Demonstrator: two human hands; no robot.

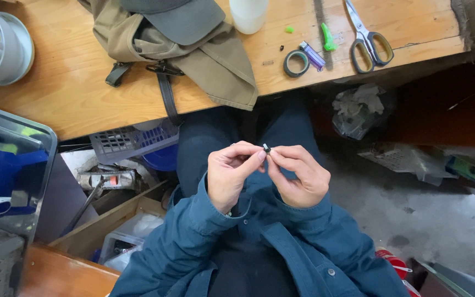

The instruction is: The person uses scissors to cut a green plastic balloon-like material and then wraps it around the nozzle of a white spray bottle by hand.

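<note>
Over my lap, my left hand (231,173) and my right hand (298,176) meet at the fingertips. Pinched between them is a tiny dark part (266,148), with thumbs and forefingers of both hands touching it. I cannot tell what the part is. Both sleeves are teal blue. The wooden table (72,88) lies beyond my knees.
On the table lie a khaki bag (215,60) with a grey cap (185,19), a white bottle (248,14), a tape roll (296,62), a purple lighter (313,55), a green cutter (328,37) and scissors (366,38). A metal tray (6,181) sits left; boxes and baskets below.
</note>
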